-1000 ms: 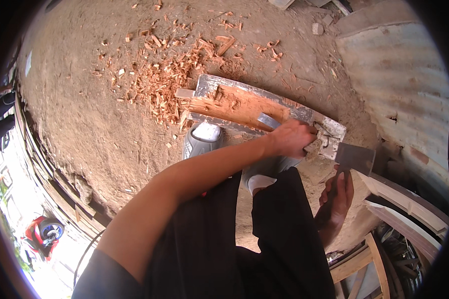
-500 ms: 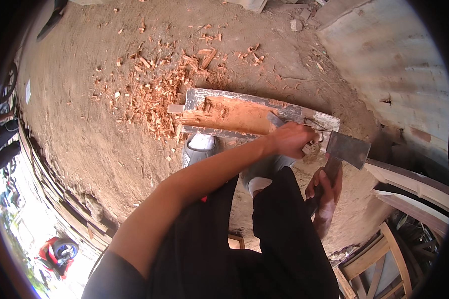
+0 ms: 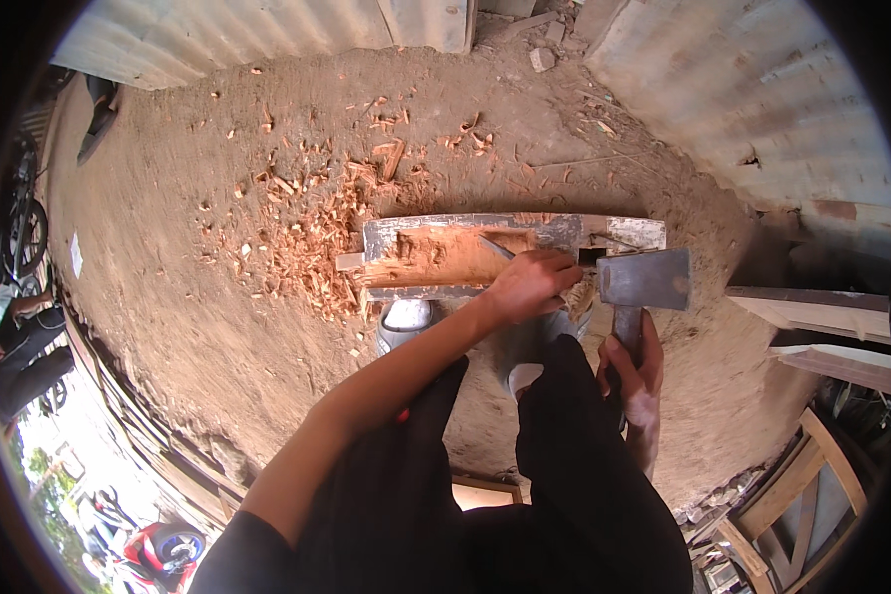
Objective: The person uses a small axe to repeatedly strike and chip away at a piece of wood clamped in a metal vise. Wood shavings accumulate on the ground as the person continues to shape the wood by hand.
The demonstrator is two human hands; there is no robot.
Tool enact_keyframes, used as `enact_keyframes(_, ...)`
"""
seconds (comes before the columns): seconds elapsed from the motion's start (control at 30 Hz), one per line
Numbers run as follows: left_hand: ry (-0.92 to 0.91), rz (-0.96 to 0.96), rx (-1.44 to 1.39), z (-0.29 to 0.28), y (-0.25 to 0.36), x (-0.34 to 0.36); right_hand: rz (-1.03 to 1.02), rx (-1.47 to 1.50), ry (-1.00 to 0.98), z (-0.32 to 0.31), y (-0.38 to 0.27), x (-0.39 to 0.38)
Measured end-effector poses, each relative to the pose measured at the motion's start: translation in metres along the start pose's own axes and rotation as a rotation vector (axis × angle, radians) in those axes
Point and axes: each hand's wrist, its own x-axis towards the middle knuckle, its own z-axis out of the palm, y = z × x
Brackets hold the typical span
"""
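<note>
The left hand is gripping a chisel over the hollow wood lying by the shoes; the right hand is holding an axe, now coming nearer, so both tools are probably working together.

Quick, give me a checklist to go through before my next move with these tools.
1. Left hand closed around the chisel: ok.
2. Right hand gripping the hatchet by its handle: ok.
3. Hatchet head apart from the left hand: ok, a gap shows between them in this view.
4. Chisel edge seated on the hollowed wooden piece: cannot tell; the blade lies over the hollow, but contact is unclear.
5. Ground swept of wood chips: not ok, they lie scattered around the piece's left end.
6. Left shoe clear of the piece: cannot tell; it is close to the near edge.
</note>
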Motion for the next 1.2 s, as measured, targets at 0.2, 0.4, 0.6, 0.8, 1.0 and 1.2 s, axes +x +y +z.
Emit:
enact_keyframes(0.2,-0.014,0.142,0.115,0.009,-0.005,-0.001,0.023,-0.005,0.014,-0.001,-0.002,-0.003)
enact_keyframes(0.4,-0.002,0.142,0.158,0.007,-0.011,0.0,0.019,0.032,-0.008,-0.006,0.001,-0.001)
enact_keyframes(0.6,-0.09,0.1,0.18,0.022,-0.018,-0.005,0.037,0.076,0.039,-0.01,0.007,-0.006)
enact_keyframes(0.8,-0.097,0.173,0.069,0.008,-0.013,0.001,-0.076,0.059,0.058,-0.017,0.028,-0.01)
enact_keyframes(1.0,-0.204,0.239,0.138,0.004,-0.019,-0.009,0.046,0.016,0.002,-0.017,0.043,0.009)
enact_keyframes(1.2,-0.227,0.218,0.059,0.008,-0.025,-0.008,0.055,-0.067,0.036,-0.016,0.055,0.006)
